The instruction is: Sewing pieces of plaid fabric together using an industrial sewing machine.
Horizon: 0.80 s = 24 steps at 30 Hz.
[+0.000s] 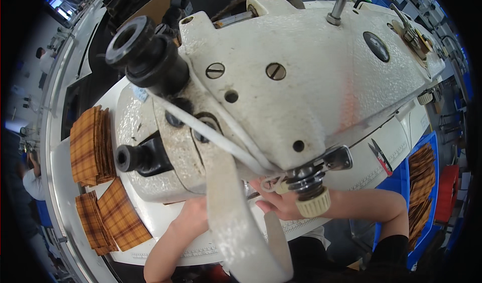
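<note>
A white sewing machine [326,82] fills the middle of the view and hides much of my hands. Low under its head, my left hand [195,213] reaches inward, with its fingers out of sight behind the machine. My right hand [285,203] lies by the needle area beneath a cream knob [315,203]. Its thumb and a finger show stretched out and apart; the rest is covered. Whatever lies under the hands cannot be made out. Orange-brown plaid fabric pieces [90,145] are stacked left of the machine, with another plaid pile [123,215] nearer me.
Red-handled thread snips [380,157] lie on the white machine bed at the right. Beyond them stands a blue bin [399,182] holding plaid fabric [422,172], beside a red container [447,195]. A ruler strip [301,224] runs along the front edge. Another person [32,180] sits far left.
</note>
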Available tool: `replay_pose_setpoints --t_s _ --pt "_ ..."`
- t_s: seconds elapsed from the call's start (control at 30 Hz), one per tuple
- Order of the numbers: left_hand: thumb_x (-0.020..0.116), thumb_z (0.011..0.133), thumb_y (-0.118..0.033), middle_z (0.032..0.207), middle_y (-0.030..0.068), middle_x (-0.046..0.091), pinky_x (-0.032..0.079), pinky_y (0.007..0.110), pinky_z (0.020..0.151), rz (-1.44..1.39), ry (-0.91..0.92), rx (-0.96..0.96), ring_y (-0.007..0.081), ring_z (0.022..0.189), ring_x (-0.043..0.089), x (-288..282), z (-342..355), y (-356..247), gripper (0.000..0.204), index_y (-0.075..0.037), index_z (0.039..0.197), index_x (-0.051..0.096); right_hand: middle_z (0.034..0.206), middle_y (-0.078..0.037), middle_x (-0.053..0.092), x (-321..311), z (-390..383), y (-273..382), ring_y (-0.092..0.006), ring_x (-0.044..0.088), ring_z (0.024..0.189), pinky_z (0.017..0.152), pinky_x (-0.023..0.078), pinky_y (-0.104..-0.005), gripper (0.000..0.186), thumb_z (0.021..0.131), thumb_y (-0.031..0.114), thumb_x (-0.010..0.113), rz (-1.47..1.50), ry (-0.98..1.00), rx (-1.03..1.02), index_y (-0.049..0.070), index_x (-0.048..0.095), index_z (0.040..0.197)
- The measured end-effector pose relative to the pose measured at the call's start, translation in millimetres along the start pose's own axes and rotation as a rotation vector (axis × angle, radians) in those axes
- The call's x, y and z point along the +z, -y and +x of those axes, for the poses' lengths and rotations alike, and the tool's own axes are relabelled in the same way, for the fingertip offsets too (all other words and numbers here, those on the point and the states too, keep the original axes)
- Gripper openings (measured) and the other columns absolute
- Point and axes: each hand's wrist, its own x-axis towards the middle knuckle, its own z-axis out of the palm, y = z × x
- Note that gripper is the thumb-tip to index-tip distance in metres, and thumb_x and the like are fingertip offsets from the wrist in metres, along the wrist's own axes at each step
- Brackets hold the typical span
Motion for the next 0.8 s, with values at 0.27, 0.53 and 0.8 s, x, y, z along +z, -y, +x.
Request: replay_pose_setpoints --t_s 0.27,0.53,0.8 --pt "0.06 0.089 -0.008 0.113 0.0102 0.064 0.052 0.04 0.09 0.156 0.022 -0.18 0.0226 0.099 0.063 -11 7 29 0.035 -0.01 0.124 0.061 0.1 -0.012 0.056 8 5 -19 -0.0275 0.051 0.108 0.097 0.044 -0.0431 0.034 0.074 0.032 0.069 0.012 0.092 0.096 -0.002 0.067 0.079" --pt "0.059 0.093 -0.012 0.109 0.0082 0.064 0.052 0.037 0.086 0.125 0.025 -0.25 0.0206 0.097 0.062 -19 12 38 0.026 -0.01 0.119 0.062 0.099 -0.011 0.057 8 3 -22 -0.0256 0.052 0.102 0.092 0.045 -0.0394 0.033 0.073 0.029 0.069 -0.044 0.032 0.058 -0.002 0.067 0.082" --pt "0.061 0.094 -0.015 0.109 0.0084 0.065 0.052 0.036 0.084 0.145 0.016 -0.258 0.0222 0.097 0.063 -21 13 37 0.025 -0.009 0.118 0.063 0.098 -0.01 0.058 4 4 -19 -0.0239 0.053 0.095 0.083 0.047 -0.0372 0.029 0.074 0.025 0.07 -0.088 -0.062 0.021 -0.003 0.068 0.083"
